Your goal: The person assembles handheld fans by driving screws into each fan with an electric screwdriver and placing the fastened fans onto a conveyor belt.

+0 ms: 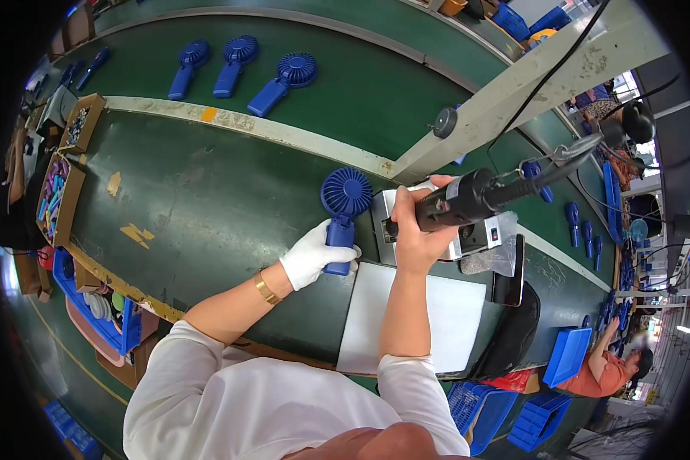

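Observation:
My left hand (312, 254), in a white glove, is closed round the handle of a blue handheld fan (346, 193). The fan's round grille head points away from me over the green bench. My bare right hand (423, 239) is wrapped round a black electric screwdriver (456, 201) with a cable at its rear end. The screwdriver lies sideways, its front end toward the fan but apart from it. Behind the right hand stands a silver box-shaped machine (475, 239) with a black switch, partly covered by the hand. The screwdriver's tip is hard to make out.
A white sheet (368, 322) lies under my right forearm. Several blue fans (297, 70) rest on the green conveyor beyond the pale rail. A slanted metal post (514, 84) rises at right. Parts boxes (63, 199) line the left edge; a co-worker (609, 368) sits at far right.

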The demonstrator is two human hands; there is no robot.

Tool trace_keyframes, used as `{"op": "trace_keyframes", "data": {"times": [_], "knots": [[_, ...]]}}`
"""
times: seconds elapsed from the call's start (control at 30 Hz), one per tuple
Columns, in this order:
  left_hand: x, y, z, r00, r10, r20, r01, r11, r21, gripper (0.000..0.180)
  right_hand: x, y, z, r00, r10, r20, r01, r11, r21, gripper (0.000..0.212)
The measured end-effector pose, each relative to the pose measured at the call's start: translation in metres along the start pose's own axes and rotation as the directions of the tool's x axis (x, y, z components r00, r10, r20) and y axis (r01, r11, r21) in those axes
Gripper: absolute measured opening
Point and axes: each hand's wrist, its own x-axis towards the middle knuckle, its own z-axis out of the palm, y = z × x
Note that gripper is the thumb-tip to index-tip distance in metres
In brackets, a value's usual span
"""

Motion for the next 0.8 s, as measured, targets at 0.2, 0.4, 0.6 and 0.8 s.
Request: {"op": "trace_keyframes", "data": {"times": [0.2,0.4,0.6,0.8], "knots": [[0.002,-0.008,0.005,0.997,0.037,-0.062,-0.029,0.992,0.121,0.033,-0.015,0.009,0.019,0.989,0.094,0.115,-0.123,0.954,0.274,0.044],[0.004,-0.013,0.002,0.995,0.071,-0.072,-0.056,0.980,0.193,0.026,-0.021,0.013,0.026,0.993,0.075,0.095,-0.098,0.962,0.256,0.044],[0.003,-0.012,0.003,0.993,0.085,-0.085,-0.057,0.956,0.289,0.030,-0.026,0.029,0.023,0.986,0.122,0.113,-0.154,0.929,0.337,0.042],[0.008,-0.018,-0.002,0.975,0.163,-0.149,-0.081,0.892,0.446,0.035,-0.034,0.039,0.028,0.983,0.106,0.150,-0.142,0.955,0.259,0.048]]}}
